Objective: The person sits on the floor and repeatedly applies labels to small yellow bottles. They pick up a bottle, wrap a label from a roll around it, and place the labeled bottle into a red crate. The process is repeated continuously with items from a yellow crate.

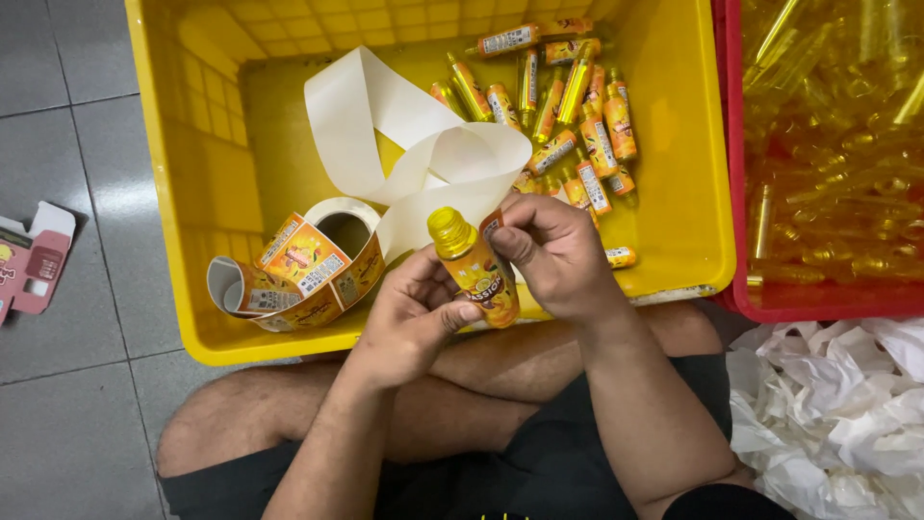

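A small yellow bottle (pixel 472 262) with a yellow cap and an orange label is held upright between both hands, above the near rim of a yellow crate (pixel 674 173). My left hand (pixel 409 318) grips its lower side, thumb pressed on the label. My right hand (pixel 553 252) wraps the other side, fingers on the label's edge. A roll of orange labels (pixel 308 274) lies in the crate's near left corner, its white backing strip (pixel 404 144) looping up toward the bottle. Several labelled bottles (pixel 568 106) lie piled at the crate's far right.
A red crate (pixel 731 193) full of clear yellow unlabelled bottles stands to the right. Crumpled white backing paper (pixel 828 414) is heaped at the lower right. A pink carton piece (pixel 34 260) lies on the grey tiled floor at the left. My crossed legs are below the crate.
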